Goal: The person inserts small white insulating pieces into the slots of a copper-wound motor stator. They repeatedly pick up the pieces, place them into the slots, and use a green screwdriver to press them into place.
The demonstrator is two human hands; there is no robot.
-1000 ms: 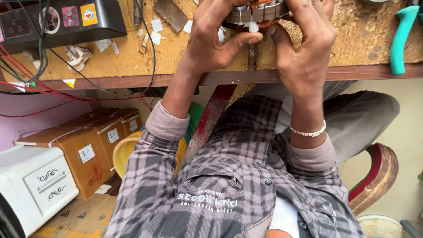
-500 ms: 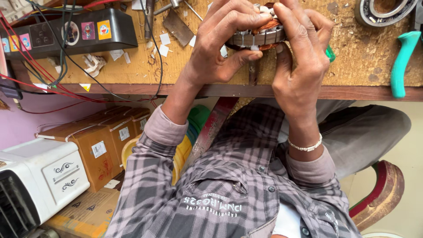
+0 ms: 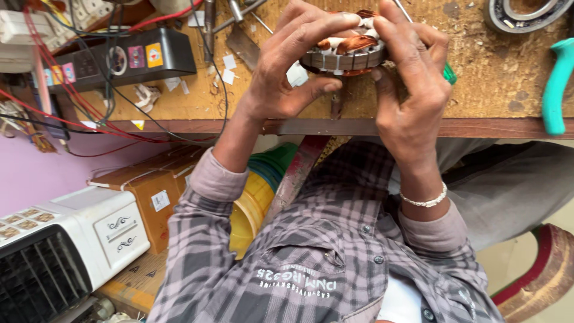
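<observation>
Near the top centre of the frame, both hands clasp a round motor stator [image 3: 350,51] with copper windings, held just above the wooden workbench [image 3: 478,90]. The left hand [image 3: 287,72] wraps its fingers over the stator's left rim, thumb beneath; the right hand [image 3: 412,90] (a pale bracelet at its wrist) grips the right rim. A teal-handled tool [image 3: 556,84] lies at far right, a black power strip [image 3: 119,60] at upper left.

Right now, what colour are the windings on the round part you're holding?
Copper-brown windings, clearest in the head view.
</observation>
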